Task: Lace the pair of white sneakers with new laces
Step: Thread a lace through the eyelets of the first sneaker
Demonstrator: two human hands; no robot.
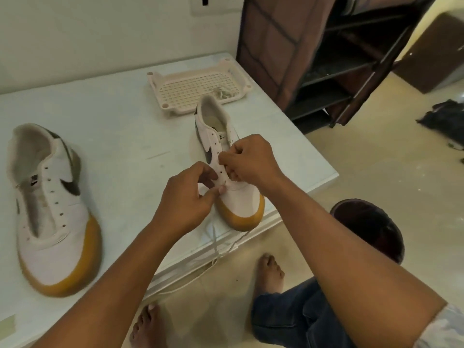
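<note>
— How far along is the lacing?

— Only at the beginning, I think. Both hands work on one sneaker (239,198), which stands directly under them, toe toward the person. The left hand (185,197) pinches the lace (214,237) at the lowest holes, just behind the toe. The right hand (251,159) has curled fingers and pinches the row of holes a little further from the person. I cannot tell if lace is also between those fingers.

— So the lace is already in the shoe?

— It seems to enter at the bottom holes only. The holes beyond the right hand look bare. From below the left hand the lace hangs loose over the edge of the table (113,126) toward the floor.

— And the second shoe?

— The other sneaker (50,209) lies well apart, to the left of the left hand, and all the holes I can see have no lace. It is not started.

— Where is its new lace?

— Beyond the hands there is a tray (153,82), and a small pale bundle (222,92) lies in it. It may be a lace, but it is too blurred to be sure.

— So most of the work is left?

— Yes, nearly one full shoe, then the other.
</note>
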